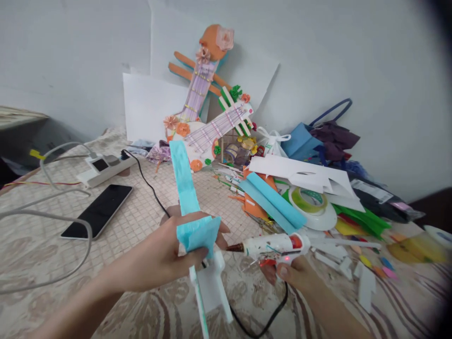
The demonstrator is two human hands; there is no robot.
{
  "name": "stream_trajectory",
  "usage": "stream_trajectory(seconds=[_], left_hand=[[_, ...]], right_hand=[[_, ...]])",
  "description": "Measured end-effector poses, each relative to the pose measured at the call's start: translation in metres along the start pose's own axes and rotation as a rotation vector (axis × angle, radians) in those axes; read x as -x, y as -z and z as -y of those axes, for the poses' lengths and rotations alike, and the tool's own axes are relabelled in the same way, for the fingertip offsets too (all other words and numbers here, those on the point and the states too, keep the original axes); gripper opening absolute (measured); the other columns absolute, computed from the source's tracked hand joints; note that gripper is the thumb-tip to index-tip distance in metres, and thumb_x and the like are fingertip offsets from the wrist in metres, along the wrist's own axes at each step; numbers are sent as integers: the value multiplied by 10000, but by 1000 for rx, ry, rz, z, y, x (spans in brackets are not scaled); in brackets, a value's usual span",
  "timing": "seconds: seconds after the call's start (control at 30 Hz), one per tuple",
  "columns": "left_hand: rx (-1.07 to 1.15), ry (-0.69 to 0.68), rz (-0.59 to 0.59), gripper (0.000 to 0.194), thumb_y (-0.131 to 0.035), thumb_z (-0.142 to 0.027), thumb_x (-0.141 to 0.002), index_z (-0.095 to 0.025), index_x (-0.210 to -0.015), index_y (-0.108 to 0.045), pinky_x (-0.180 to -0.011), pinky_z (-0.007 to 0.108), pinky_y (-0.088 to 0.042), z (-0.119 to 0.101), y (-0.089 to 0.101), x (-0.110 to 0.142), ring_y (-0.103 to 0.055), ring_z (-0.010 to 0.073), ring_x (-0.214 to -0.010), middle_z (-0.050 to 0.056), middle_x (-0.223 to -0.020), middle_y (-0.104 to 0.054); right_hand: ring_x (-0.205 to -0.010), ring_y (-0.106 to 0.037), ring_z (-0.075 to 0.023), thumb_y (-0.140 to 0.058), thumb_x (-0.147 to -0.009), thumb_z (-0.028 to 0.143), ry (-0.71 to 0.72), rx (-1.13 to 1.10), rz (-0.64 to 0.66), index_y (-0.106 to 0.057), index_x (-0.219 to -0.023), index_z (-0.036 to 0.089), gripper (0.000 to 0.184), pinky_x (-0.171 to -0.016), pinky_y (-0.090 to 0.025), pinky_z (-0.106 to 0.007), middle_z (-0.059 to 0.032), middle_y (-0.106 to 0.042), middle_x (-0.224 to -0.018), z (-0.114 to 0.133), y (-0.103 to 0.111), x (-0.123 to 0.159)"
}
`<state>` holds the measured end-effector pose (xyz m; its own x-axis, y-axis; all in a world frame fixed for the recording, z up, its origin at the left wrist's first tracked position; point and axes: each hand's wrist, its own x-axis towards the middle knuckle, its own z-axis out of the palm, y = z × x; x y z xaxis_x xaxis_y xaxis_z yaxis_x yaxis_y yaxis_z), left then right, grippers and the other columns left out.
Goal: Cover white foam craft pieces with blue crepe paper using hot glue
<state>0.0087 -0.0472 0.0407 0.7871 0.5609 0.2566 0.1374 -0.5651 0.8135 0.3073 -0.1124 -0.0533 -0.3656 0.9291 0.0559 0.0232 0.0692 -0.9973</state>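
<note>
My left hand [165,256] is closed around a white foam guitar-shaped piece [212,287] partly wrapped in light blue crepe paper [189,197]; the paper strip runs up along the neck. My right hand [296,273] grips a white hot glue gun [273,245] with a small red light, its nozzle pointing left toward the blue paper near my left fingers. The gun's black cord [261,329] loops down below it.
Two decorated paper guitars [208,94] lean on the wall behind. A black phone [99,209], a white power strip [106,167] and grey cables lie left. At right: blue paper rolls [271,200], a tape roll [312,205], white foam scraps, coloured paper, a blue bag [310,136].
</note>
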Motion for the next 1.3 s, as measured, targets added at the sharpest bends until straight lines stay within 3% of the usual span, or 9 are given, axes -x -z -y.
stream_trajectory(seconds=[0.17,0.3,0.53,0.73,1.1,1.3], left_hand=[[40,24,-51,183,-475,-153,-904,-211,-1014,-609,-758,247,-537,-2,-4,0,-668,154,-901,36,-1042,-679],[-12,28,-31,148,-471,-160,-912,-199,-981,-596,-778,265,-536,-2,-2,1,-653,151,-867,30,-958,-662],[22,-93,151,383,-592,-94,-821,-201,-1188,-560,-1006,341,-497,7,13,7,-600,213,-1166,99,-1257,-617],[103,-95,220,311,-525,-114,-867,-189,-1158,-602,-974,354,-516,10,21,3,-627,212,-1109,111,-1200,-635],[170,-69,186,280,-564,-140,-864,-200,-1135,-601,-921,326,-537,10,22,2,-652,215,-1082,109,-1180,-665],[138,-54,164,271,-590,-170,-864,-194,-1134,-592,-931,327,-527,11,21,2,-640,218,-1092,103,-1190,-658]], right_hand=[[-499,-451,-134,-606,-807,653,-4,81,2,-604,-723,190,471,-456,-391,-252,-3,-513,-564,6,-1,0],[-507,-451,-130,-584,-839,631,40,200,43,-565,-658,198,470,-470,-414,-245,0,-504,-566,22,-3,-6],[-549,-529,-156,-563,-843,663,56,391,34,-648,-720,183,503,-475,-466,-245,-34,-587,-602,38,0,-9],[-509,-531,-146,-556,-871,614,86,457,56,-656,-707,181,475,-440,-450,-225,-34,-603,-571,35,9,-7],[-531,-571,-171,-582,-847,621,85,607,54,-698,-750,199,448,-487,-514,-251,-40,-622,-604,52,13,-11],[-633,-593,-202,-541,-887,600,112,676,114,-696,-798,196,442,-590,-545,-295,-56,-625,-677,61,14,-14]])
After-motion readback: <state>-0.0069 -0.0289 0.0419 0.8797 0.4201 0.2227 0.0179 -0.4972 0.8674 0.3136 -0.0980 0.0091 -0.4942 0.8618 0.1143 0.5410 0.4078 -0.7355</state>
